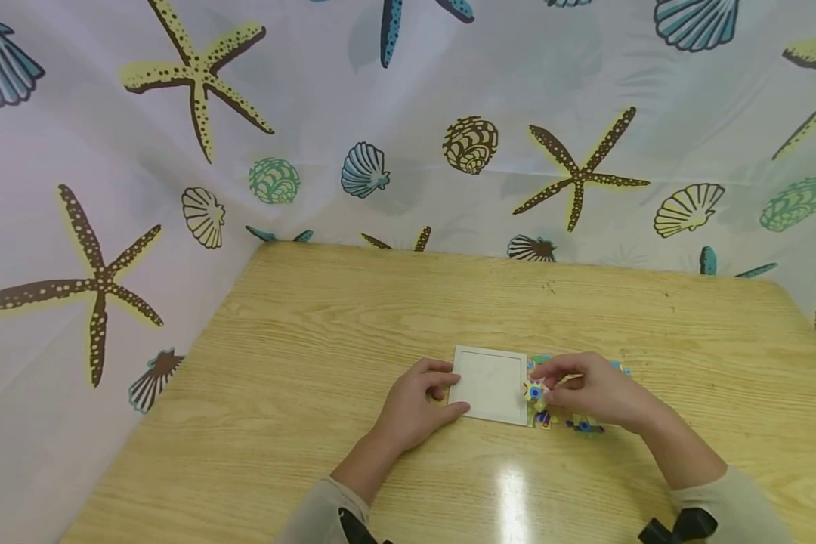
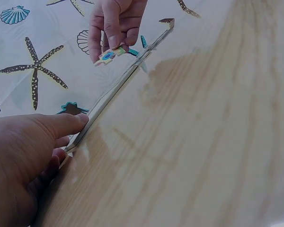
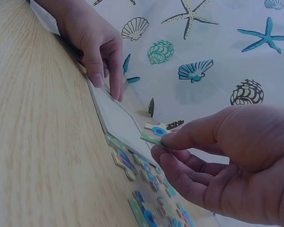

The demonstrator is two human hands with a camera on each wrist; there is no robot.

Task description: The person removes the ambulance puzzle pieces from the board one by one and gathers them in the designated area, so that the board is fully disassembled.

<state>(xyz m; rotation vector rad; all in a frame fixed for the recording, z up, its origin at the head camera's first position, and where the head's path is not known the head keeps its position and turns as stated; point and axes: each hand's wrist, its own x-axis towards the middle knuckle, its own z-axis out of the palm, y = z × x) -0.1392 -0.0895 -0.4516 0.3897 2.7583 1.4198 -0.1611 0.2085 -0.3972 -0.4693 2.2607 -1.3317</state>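
Note:
A square white puzzle tray (image 1: 491,387) with a raised border and a bare inside lies on the table. My left hand (image 1: 415,408) grips its left side, thumb near the lower corner and fingers along the edge. Between thumb and fingers, my right hand (image 1: 598,393) pinches a jigsaw piece (image 3: 157,130) with a blue round spot on yellow and green. It holds this piece above the tray's right edge. Several loose jigsaw pieces (image 3: 146,172) in mixed colours lie beside that edge, partly hidden under the right hand in the head view.
The wood-grain table (image 1: 299,363) extends around the tray on all sides. A white cloth (image 1: 408,204) printed with shells and starfish hangs along the table's back and left side. Light glares off the tabletop in front of the tray.

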